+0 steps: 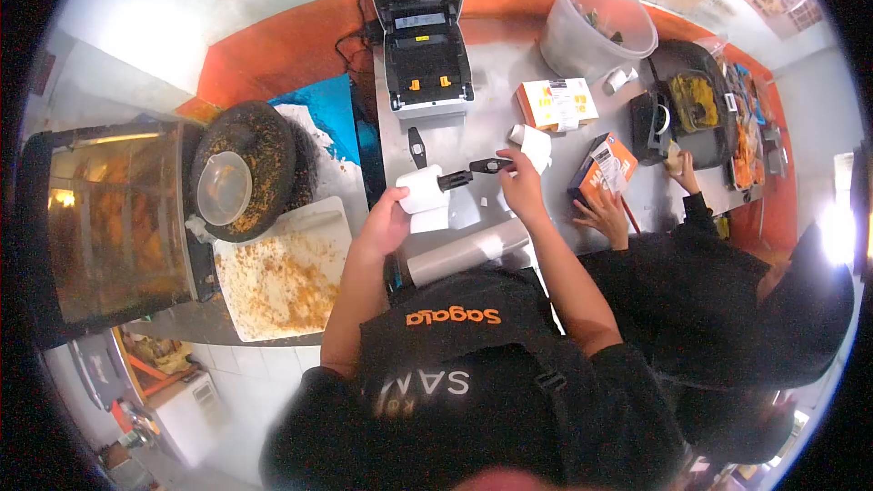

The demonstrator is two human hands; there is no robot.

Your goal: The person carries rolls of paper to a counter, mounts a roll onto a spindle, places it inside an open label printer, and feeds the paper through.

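Observation:
My left hand (386, 223) grips a white label roll (418, 193) by its left side, and a strip of labels hangs below it. My right hand (522, 189) pinches the end piece of a black roll spindle (489, 166). The spindle's ribbed shaft points left at the roll's core; whether its tip is inside I cannot tell. A second black end piece (416, 147) lies on the counter above the roll. Behind it stands a label printer (426, 64) with its lid up. Another white roll (535, 147) with loose paper lies just beyond my right hand.
Nearer me lies a long grey roll (468, 250). At right, a co-worker's hands are by an orange box (607, 168) and a black tray (691, 100). A clear bucket (596, 27) stands behind. On the left are a crumb-covered board (282, 273), dark bowl (273, 155) and glass cabinet (118, 218).

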